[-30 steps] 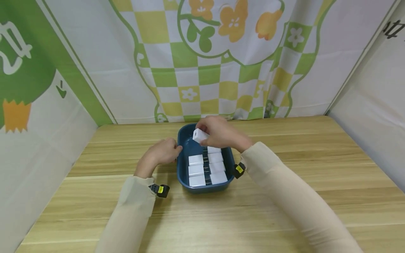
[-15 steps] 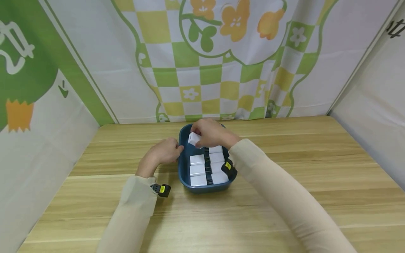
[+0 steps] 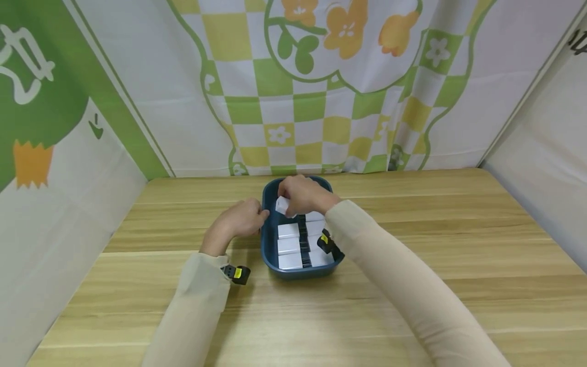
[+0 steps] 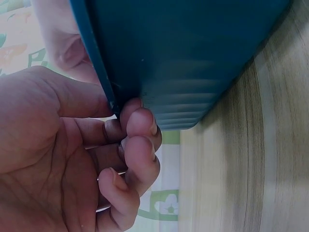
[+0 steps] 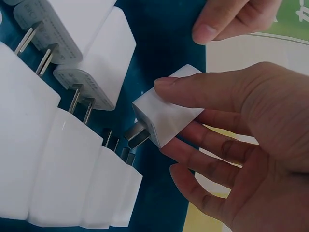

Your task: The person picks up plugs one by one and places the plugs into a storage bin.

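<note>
while pinched in right hand [image 5: 251, 145], white charger [image 5: 166, 113] w/ metal prongs

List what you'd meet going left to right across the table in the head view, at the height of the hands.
Bare table → left hand gripping the tub's rim → blue tub → right hand holding a white charger → bare table.

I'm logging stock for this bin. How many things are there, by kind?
White adapters lying in the blue tray: 7
Held adapter in the right hand: 1
Blue tray: 1
Total: 9
</note>
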### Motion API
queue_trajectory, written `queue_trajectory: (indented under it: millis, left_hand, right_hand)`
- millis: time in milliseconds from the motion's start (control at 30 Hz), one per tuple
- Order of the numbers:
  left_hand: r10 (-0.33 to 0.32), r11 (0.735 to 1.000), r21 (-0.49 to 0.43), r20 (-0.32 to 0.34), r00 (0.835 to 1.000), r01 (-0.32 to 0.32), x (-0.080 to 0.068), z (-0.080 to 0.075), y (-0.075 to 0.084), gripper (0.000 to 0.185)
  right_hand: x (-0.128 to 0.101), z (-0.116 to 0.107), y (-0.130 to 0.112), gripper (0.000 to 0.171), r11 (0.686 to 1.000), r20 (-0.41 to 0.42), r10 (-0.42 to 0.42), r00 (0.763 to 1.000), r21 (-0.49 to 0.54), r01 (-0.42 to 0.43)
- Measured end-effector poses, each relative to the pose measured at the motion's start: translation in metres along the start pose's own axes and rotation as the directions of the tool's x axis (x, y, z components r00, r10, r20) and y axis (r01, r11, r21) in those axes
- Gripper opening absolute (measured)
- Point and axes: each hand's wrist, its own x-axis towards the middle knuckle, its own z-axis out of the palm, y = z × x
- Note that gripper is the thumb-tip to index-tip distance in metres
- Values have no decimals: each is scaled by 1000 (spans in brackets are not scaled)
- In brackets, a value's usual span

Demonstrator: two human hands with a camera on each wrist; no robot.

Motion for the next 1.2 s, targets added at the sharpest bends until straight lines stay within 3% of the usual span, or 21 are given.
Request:
queue_trajectory:
  millis: [200,567,833,1200]
  left_hand:
    - [2,1000,12,7,1000,-3,0,-1,0,37]
    - [-5,1000,29,4,1000,5,0,-1,3,40]
    - [-8,999,35,-1,1000,8,-1,-1,3,39]
    - [-1,1000,31,-3,1000,1,0,0,1,39]
  right_hand:
    - [3,5,-2,46,1000,25,25,999,-3,-25]
    - [5,11,-3,25,999,84,44,995,-6,-43]
    - [9,13,-3,15,999,123,26,992,-49,-20]
    - [11,16,-2,36,998,138,30,990,-63,-21]
